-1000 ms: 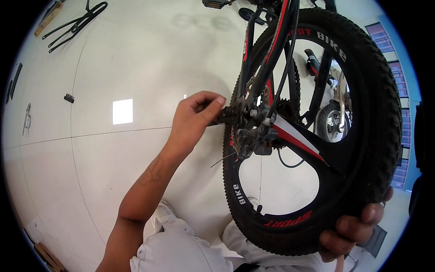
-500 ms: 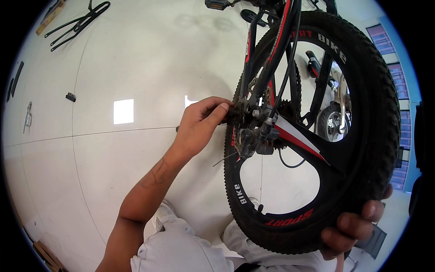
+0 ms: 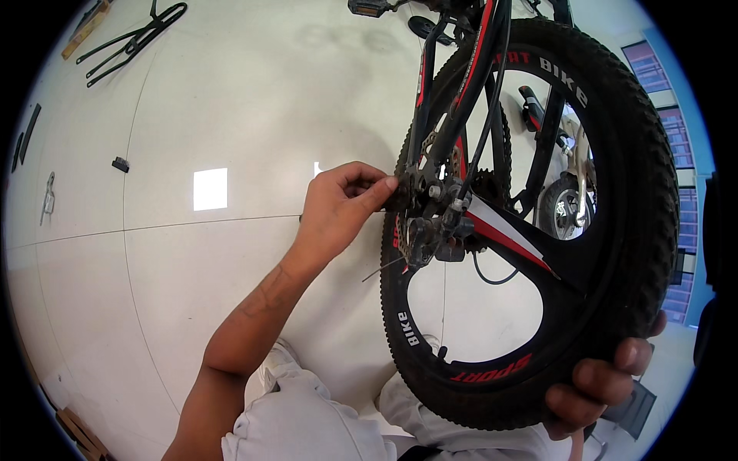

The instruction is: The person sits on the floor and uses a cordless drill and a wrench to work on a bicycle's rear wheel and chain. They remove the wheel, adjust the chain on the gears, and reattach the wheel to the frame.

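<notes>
A black bicycle rear wheel (image 3: 573, 269) with molded spokes and a knobby tire (image 3: 642, 146) stands tilted before me, set in a black and red bike frame (image 3: 470, 84). My left hand (image 3: 334, 211) reaches to the left side of the hub, thumb and fingertips closed together at the axle end. What they pinch is hidden behind the fingers. Just right of it sits the dark rear derailleur (image 3: 423, 238), with a cable and part of the chain. My right hand (image 3: 600, 388) is wrapped round the tire at the lower right, fingers curled over the tread.
On the pale tiled floor (image 3: 192, 292) lie a black forked frame part (image 3: 134, 42), a small black block (image 3: 120, 164) and a metal tool (image 3: 48, 198). Another small wheel (image 3: 565, 207) shows beyond the spokes. A pedal (image 3: 369, 8) juts out at the top.
My left thumb has moved slightly right and the hand has turned a little at the axle end. The wheel and my right hand stay in place.
</notes>
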`<state>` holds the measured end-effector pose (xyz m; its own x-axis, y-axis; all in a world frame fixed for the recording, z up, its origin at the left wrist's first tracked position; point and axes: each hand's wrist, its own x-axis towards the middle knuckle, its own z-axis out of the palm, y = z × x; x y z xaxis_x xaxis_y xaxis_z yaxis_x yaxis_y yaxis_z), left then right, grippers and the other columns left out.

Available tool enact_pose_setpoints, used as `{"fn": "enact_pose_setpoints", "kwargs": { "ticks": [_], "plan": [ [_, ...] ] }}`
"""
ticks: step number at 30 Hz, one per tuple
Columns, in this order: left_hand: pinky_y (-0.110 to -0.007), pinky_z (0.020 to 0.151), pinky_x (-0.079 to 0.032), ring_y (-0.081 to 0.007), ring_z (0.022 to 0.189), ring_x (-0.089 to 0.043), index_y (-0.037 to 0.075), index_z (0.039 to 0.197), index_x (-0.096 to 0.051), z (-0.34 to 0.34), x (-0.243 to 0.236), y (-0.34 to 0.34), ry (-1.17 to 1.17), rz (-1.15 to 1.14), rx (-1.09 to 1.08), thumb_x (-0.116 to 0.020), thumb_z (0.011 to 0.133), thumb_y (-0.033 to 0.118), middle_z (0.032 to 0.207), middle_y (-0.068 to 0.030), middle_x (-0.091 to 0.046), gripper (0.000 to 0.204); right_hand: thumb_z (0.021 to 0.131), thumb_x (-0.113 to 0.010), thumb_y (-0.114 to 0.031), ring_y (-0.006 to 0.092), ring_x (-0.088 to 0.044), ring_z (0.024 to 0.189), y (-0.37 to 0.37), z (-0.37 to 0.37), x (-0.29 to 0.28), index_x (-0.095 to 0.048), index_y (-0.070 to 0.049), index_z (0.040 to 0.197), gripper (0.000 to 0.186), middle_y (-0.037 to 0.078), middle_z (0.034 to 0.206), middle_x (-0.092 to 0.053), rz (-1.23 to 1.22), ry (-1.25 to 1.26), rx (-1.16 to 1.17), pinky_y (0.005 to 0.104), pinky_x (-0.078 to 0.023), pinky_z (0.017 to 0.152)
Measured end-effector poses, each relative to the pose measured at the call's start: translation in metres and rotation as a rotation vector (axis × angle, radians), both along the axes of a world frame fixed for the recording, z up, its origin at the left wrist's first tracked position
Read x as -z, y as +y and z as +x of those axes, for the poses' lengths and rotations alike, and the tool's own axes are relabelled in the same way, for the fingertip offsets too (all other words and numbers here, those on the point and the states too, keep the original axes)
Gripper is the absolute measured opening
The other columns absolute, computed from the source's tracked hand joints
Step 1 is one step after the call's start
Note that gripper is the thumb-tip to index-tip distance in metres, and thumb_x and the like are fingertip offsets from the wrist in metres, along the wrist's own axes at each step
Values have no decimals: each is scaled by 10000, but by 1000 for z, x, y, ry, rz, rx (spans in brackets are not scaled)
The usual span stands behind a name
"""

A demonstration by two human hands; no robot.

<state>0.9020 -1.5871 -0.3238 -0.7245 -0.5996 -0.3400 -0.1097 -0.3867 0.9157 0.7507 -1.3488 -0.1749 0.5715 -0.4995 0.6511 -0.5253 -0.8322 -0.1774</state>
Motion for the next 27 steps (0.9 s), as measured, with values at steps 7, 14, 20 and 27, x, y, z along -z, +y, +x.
{"fn": "enact_pose_setpoints", "kwargs": {
  "ticks": [7,14,20,27],
  "plan": [
    [-300,891,-512,-150,985,-621,-16,1064,-643,2,14,6,505,65,-248,-629,900,84,1118,-84,-621,193,935,-448,-508,228,-439,1232,-6,-7,0,-551,-329,950,207,-51,1002,-504,-20,24,73,572,-171,1127],
    [-327,933,-471,-191,975,-627,-16,1088,-644,0,11,5,329,-12,-82,-587,939,157,946,-87,-667,235,937,-447,-512,229,-438,1237,7,-18,-6,-552,-331,955,210,-50,1006,-504,-35,57,152,576,-168,1130],
    [-288,873,-455,-140,925,-593,-16,1121,-636,5,7,-6,199,-164,-243,-524,952,200,949,-84,-670,296,939,-445,-515,230,-437,1241,9,-8,-5,-553,-332,959,213,-50,1010,-504,-49,80,217,580,-166,1132],
    [-317,879,-448,-153,924,-593,-34,1210,-572,6,4,-3,523,-23,-176,-488,953,139,950,-88,-671,321,940,-444,-520,231,-436,1246,17,-16,-8,-554,-334,963,217,-50,1014,-504,-67,110,293,584,-163,1135]
  ]
}}
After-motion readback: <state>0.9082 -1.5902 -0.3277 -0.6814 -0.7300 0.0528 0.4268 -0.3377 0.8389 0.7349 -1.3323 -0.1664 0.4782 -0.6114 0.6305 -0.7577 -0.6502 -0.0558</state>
